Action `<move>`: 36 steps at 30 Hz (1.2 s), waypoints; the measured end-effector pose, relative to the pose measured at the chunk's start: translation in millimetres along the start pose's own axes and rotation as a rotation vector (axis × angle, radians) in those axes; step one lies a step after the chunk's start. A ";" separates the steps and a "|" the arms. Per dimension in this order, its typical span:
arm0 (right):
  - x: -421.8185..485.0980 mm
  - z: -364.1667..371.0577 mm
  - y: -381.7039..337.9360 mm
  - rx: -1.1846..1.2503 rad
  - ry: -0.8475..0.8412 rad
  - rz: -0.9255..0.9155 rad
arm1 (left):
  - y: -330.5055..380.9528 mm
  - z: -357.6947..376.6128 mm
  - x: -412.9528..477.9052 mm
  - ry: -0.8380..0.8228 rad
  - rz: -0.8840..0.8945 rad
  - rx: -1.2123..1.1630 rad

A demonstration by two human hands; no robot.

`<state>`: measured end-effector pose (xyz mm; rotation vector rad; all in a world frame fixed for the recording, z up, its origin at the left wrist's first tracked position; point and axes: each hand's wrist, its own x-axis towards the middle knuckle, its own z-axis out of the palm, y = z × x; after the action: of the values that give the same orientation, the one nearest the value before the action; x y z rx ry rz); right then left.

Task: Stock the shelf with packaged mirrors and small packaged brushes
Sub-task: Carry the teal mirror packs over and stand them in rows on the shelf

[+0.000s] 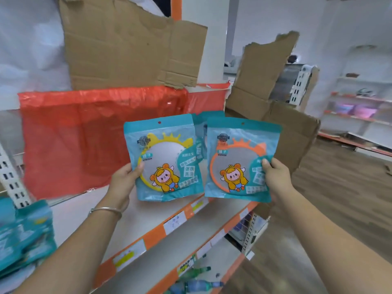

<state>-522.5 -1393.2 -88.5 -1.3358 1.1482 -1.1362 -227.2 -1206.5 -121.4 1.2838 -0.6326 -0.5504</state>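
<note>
Left pack (163, 160) beside right pack (239, 160)

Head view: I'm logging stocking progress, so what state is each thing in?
Yellow mirror pack, upright, gripped by left hand.
Orange mirror pack, upright, gripped by right hand.
Pack behind them, mostly hidden.
Packs at left, piled loosely.
Cardboard, torn, standing upright.

Red plastic sheet (84, 134) draped below torn cardboard (127, 49); second cardboard piece (265, 81) at right; green bottles (197, 279) low; wooden floor (339, 187).
</note>
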 end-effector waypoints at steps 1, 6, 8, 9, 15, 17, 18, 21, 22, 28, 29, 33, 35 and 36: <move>10.2 -2.0 1.9 0.015 0.003 0.005 | -2.9 8.5 7.5 -0.004 0.000 0.003; 68.5 2.0 11.5 0.048 -0.013 0.016 | -22.4 41.3 52.0 0.004 0.017 0.029; 100.1 9.4 14.9 0.051 -0.025 0.005 | -33.8 54.8 74.6 0.016 0.014 0.040; 115.3 14.1 16.7 0.046 -0.030 0.000 | -39.0 61.6 85.3 0.023 0.013 0.046; 205.5 39.5 23.7 -0.010 -0.098 -0.014 | -66.8 99.9 141.8 0.102 0.004 0.039; 232.6 46.2 24.3 -0.003 -0.120 -0.017 | -73.6 109.8 157.4 0.133 0.003 0.034; 243.9 49.6 24.2 -0.004 -0.124 -0.012 | -76.5 113.9 163.3 0.157 -0.005 0.031; 274.8 60.2 28.4 -0.025 -0.157 0.013 | -83.4 122.1 176.3 0.222 -0.017 0.012; 285.0 64.0 30.7 -0.031 -0.168 0.019 | -85.6 124.2 180.1 0.237 -0.016 0.007; 349.1 91.4 48.6 -0.054 -0.252 0.050 | -104.3 141.2 193.8 0.331 0.003 0.027; 358.3 96.5 51.9 -0.063 -0.274 0.055 | -107.6 144.9 194.0 0.357 -0.001 0.022; 394.8 123.0 64.6 -0.072 -0.376 0.078 | -115.1 157.8 196.2 0.448 0.008 -0.002; 409.8 137.1 69.9 -0.067 -0.419 0.097 | -119.1 163.6 199.4 0.488 0.022 0.006; 416.2 143.1 72.9 -0.063 -0.438 0.105 | -121.1 165.7 201.6 0.511 0.025 0.017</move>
<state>-339.4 -1795.1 -151.2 -1.4647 0.9228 -0.6896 -203.0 -1485.3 -188.5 1.3623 -0.2263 -0.1799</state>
